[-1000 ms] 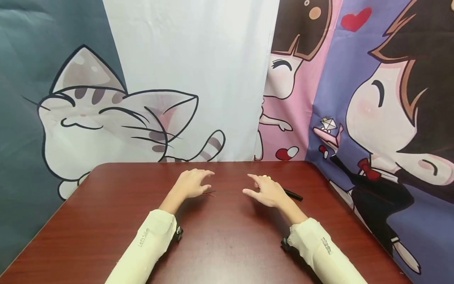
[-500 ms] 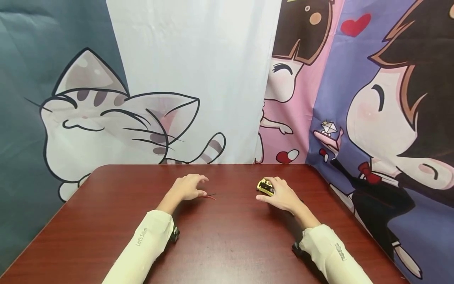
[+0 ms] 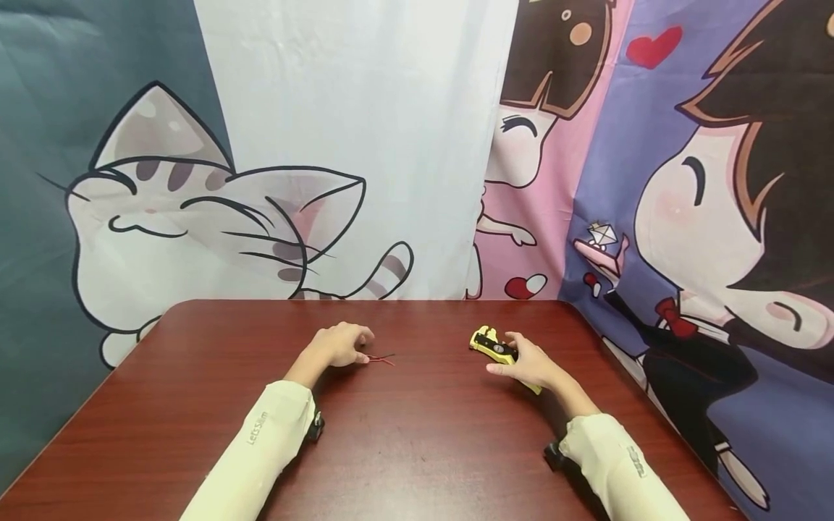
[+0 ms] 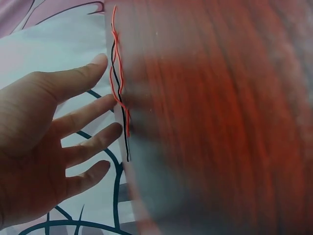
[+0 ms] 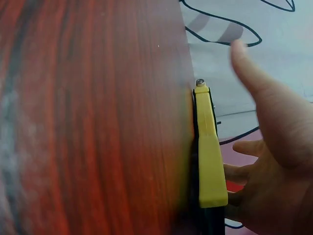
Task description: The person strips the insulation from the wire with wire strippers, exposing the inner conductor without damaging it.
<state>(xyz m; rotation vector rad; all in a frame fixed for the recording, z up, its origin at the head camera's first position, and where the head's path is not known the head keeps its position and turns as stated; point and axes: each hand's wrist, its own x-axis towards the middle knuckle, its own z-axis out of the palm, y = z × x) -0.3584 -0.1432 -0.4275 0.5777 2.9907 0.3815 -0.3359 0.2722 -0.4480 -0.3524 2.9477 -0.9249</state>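
My left hand [image 3: 335,345] hovers by a twisted pair of thin red and black wires [image 3: 383,358] on the table. In the left wrist view its fingers are spread and relaxed beside the wires [image 4: 121,88], holding nothing. My right hand [image 3: 533,365] is over a yellow and black wire stripper [image 3: 493,347] lying on the table, its head pointing to the far left. Part of the tool's handle is hidden under the hand. In the right wrist view the thumb and fingers stand apart around the wire stripper [image 5: 211,166], with no grip on it.
The dark red wooden table [image 3: 404,427] has rounded far corners. A cartoon-printed cloth backdrop [image 3: 365,108] hangs behind the table and along its right side. Small black wrist cameras sit under both sleeves.
My right hand has moved right and back toward me, uncovering more of the wire stripper. The left hand has shifted slightly left and lower, its fingertips coming to the wires' near end.
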